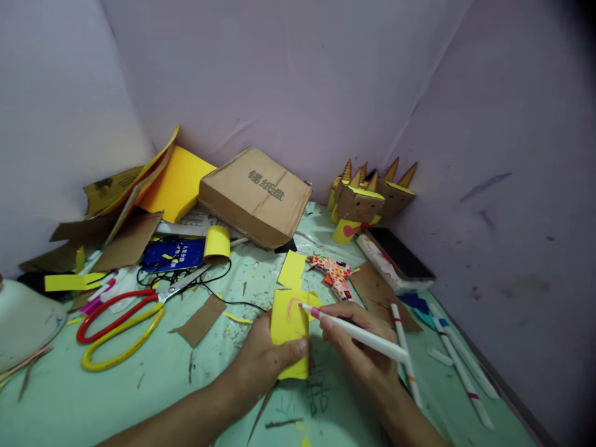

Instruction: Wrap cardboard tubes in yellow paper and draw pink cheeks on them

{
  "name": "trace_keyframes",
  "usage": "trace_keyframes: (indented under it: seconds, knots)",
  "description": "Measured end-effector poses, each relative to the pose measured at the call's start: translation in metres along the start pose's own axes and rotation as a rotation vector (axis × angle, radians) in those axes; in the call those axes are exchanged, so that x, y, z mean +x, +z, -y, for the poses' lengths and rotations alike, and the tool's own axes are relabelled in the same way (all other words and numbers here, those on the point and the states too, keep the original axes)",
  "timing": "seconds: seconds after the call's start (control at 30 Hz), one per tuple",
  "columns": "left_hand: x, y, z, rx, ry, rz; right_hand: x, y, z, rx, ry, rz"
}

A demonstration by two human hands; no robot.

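A yellow paper-covered piece (pixel 289 323), perhaps a tube or a folded card, stands upright over the table, with my left hand (pixel 265 357) closed around its lower half. Faint pink curved lines show on its upper face. Between the fingers of my right hand (pixel 361 341) is a white marker pen (pixel 367 337). Its pink tip meets, or nearly meets, the yellow surface beside the curve. Just behind lies a small yellow paper strip (pixel 292 269). A flower-patterned piece (pixel 333 273) rests to the right of that strip.
Red-and-yellow-handled scissors (pixel 161 304) lie left, near a short yellow tube (pixel 217 244) and a blue card (pixel 173 254). A cardboard box (pixel 256 195) stands behind. Horned cardboard figures (pixel 358 202) and a phone (pixel 400 253) are at right, with several markers (pixel 465 372) nearer.
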State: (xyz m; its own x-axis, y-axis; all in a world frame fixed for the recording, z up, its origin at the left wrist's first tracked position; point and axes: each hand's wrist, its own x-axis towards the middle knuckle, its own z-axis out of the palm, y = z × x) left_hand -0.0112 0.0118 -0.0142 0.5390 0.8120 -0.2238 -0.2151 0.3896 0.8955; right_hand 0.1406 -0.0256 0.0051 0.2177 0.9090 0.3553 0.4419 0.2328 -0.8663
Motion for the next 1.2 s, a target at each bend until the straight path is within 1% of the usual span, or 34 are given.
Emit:
trace_keyframes:
  seconds: [0.13,0.27,0.4,0.53,0.67,0.8,0.93,1.07,1.2]
  knots:
    - [0.0001,-0.0004,0.0006,0.007,0.011,0.003,-0.0002,0.0005,0.0013,0.055,0.06,0.033]
    - [-0.0008,-0.0008,0.0026,0.011,0.01,0.0,0.0011,-0.0002,0.0034,0.046,0.062,-0.022]
    - [-0.0009,-0.0007,0.0029,0.006,-0.001,0.021,0.0018,-0.0008,0.0036,0.085,0.061,0.02]
    - [-0.0009,-0.0003,0.0023,0.021,0.016,0.007,0.0019,-0.0019,0.0017,0.048,0.066,-0.036]
    - [-0.0015,0.0006,0.0016,0.002,0.004,0.013,0.0017,-0.0023,0.0007,0.057,0.108,-0.004]
    - [-0.0003,0.0001,0.0013,0.012,-0.006,0.002,0.0017,-0.0016,0.0012,0.072,0.133,-0.045]
    - [0.0007,-0.0013,0.0015,0.011,-0.01,0.018,0.0014,-0.0017,0.0011,0.072,0.148,-0.002]
    - [-0.0002,-0.0019,0.0023,0.039,-0.005,0.013,0.0008,-0.0014,0.0013,0.042,0.136,-0.015]
    - [0.0003,-0.0022,0.0037,0.046,-0.004,0.016,0.0015,-0.0011,0.0012,0.047,0.113,0.013]
